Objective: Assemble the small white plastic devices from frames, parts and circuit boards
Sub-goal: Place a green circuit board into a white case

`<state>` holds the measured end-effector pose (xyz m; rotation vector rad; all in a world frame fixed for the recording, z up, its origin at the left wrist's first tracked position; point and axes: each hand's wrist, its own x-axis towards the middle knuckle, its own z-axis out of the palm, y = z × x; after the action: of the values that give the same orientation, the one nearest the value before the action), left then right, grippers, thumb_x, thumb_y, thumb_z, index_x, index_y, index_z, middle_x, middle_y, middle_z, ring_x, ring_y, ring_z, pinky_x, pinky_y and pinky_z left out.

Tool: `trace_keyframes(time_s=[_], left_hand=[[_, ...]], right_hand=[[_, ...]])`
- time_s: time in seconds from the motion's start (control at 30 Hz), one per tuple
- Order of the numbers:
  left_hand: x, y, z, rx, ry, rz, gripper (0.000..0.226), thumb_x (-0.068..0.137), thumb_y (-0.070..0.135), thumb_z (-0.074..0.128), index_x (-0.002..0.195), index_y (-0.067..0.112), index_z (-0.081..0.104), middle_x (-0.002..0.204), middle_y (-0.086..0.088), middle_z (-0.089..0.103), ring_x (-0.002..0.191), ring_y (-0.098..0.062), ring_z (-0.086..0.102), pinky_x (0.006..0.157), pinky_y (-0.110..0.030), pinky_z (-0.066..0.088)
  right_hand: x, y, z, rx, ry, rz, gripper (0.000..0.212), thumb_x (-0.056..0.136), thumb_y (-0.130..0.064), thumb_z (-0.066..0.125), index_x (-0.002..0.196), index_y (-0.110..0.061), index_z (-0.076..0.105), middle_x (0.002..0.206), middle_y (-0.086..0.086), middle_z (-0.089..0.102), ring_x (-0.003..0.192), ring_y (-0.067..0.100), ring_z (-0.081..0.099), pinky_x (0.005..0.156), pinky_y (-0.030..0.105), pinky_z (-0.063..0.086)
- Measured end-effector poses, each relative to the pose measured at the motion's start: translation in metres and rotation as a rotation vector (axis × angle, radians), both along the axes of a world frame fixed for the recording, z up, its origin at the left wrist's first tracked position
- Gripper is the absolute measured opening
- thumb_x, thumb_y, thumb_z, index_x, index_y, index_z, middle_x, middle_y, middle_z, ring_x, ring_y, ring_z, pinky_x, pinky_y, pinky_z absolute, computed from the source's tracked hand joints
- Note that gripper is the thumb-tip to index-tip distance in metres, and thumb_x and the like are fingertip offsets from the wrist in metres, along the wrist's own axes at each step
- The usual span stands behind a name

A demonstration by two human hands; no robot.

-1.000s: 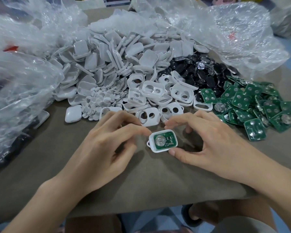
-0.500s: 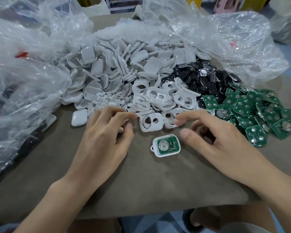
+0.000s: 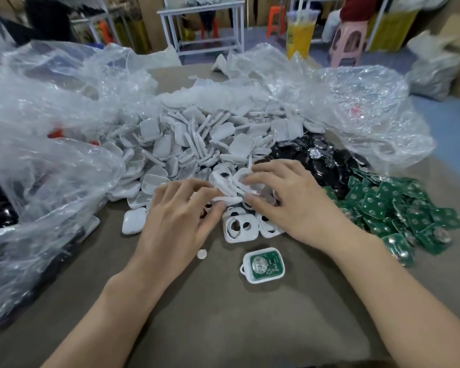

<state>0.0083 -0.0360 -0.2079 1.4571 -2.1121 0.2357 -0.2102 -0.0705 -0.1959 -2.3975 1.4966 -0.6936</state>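
My left hand (image 3: 178,211) and right hand (image 3: 292,197) have left the unit (image 3: 263,264), which lies free nearer me with its board seated. Both now pinch a fresh frame (image 3: 227,200) from the pile (image 3: 239,227): next device starting.

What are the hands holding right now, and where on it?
Both hands, left hand and right hand, pinch a white frame by its opposite ends, over the frame pile.
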Motion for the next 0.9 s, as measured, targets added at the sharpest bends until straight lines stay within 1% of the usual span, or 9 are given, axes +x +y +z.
trace_keyframes(time_s=[0.1,0.23,0.33,0.43,0.53,0.67,0.77,0.83,0.9], left_hand=[[0.007,-0.006,-0.002,0.031,0.1,0.085,0.033,0.102,0.037,0.053,0.1,0.009,0.072,0.104,0.0,0.069,0.098,-0.028,0.061,0.093,-0.04,0.041],[0.023,-0.013,-0.004,0.171,0.368,0.21,0.031,0.099,0.039,0.052,0.098,0.015,0.072,0.101,0.004,0.065,0.104,-0.025,0.054,0.098,-0.046,0.044],[0.027,-0.016,-0.004,0.195,0.464,0.235,0.027,0.101,0.04,0.051,0.101,0.023,0.071,0.101,0.007,0.065,0.101,-0.019,0.054,0.095,-0.045,0.044],[0.032,-0.014,-0.006,0.128,0.524,0.249,0.026,0.103,0.04,0.049,0.106,0.021,0.066,0.101,0.005,0.065,0.101,-0.022,0.058,0.091,-0.043,0.048],[0.045,-0.018,-0.01,0.04,0.509,0.401,0.029,0.104,0.036,0.048,0.121,0.016,0.06,0.122,-0.006,0.057,0.119,-0.028,0.049,0.104,-0.048,0.042],[0.055,-0.042,-0.005,0.226,0.464,0.506,0.046,0.105,0.035,0.044,0.146,0.012,0.045,0.152,-0.018,0.039,0.141,-0.035,0.035,0.118,-0.051,0.028],[0.056,-0.059,0.002,0.277,0.412,0.504,0.049,0.104,0.044,0.045,0.144,0.016,0.046,0.147,-0.02,0.039,0.134,-0.039,0.043,0.111,-0.052,0.036],[0.055,-0.064,0.005,0.232,0.356,0.511,0.042,0.103,0.045,0.048,0.133,0.016,0.055,0.135,-0.02,0.047,0.12,-0.041,0.054,0.101,-0.052,0.043],[0.054,-0.064,0.005,0.168,0.308,0.499,0.035,0.103,0.041,0.052,0.125,0.015,0.061,0.127,-0.018,0.054,0.114,-0.041,0.057,0.097,-0.052,0.044]], right_hand=[[-0.006,-0.002,-0.007,-0.03,-0.073,-0.022,0.044,0.091,-0.057,0.047,0.122,-0.033,0.068,0.136,-0.014,0.055,0.132,0.009,0.036,0.112,0.04,0.031],[-0.007,-0.005,-0.013,-0.078,-0.071,-0.053,0.033,0.093,-0.052,0.052,0.116,-0.033,0.067,0.132,-0.014,0.056,0.125,0.006,0.035,0.106,0.033,0.031],[-0.006,-0.006,-0.015,-0.11,-0.08,-0.06,0.029,0.095,-0.045,0.055,0.114,-0.028,0.069,0.127,-0.01,0.059,0.122,0.012,0.042,0.104,0.038,0.039],[-0.007,-0.006,-0.014,-0.115,-0.1,-0.056,0.029,0.095,-0.044,0.054,0.114,-0.027,0.068,0.124,-0.01,0.06,0.121,0.015,0.045,0.103,0.041,0.042],[-0.007,-0.004,-0.015,-0.115,-0.109,-0.048,0.022,0.095,-0.038,0.057,0.114,-0.031,0.066,0.125,-0.012,0.059,0.122,0.013,0.043,0.104,0.039,0.041],[-0.004,-0.006,-0.014,-0.107,-0.079,-0.057,0.022,0.095,-0.031,0.06,0.117,-0.031,0.065,0.127,-0.012,0.057,0.124,0.011,0.038,0.107,0.037,0.036],[-0.004,-0.005,-0.013,-0.108,-0.073,-0.059,0.024,0.095,-0.03,0.059,0.119,-0.031,0.064,0.127,-0.013,0.056,0.124,0.01,0.037,0.107,0.033,0.034],[-0.004,-0.004,-0.013,-0.105,-0.078,-0.058,0.026,0.095,-0.029,0.059,0.12,-0.032,0.063,0.128,-0.014,0.056,0.124,0.01,0.037,0.107,0.032,0.034],[-0.004,-0.004,-0.012,-0.105,-0.083,-0.059,0.026,0.095,-0.029,0.06,0.12,-0.032,0.063,0.128,-0.015,0.055,0.123,0.009,0.038,0.106,0.032,0.034]])
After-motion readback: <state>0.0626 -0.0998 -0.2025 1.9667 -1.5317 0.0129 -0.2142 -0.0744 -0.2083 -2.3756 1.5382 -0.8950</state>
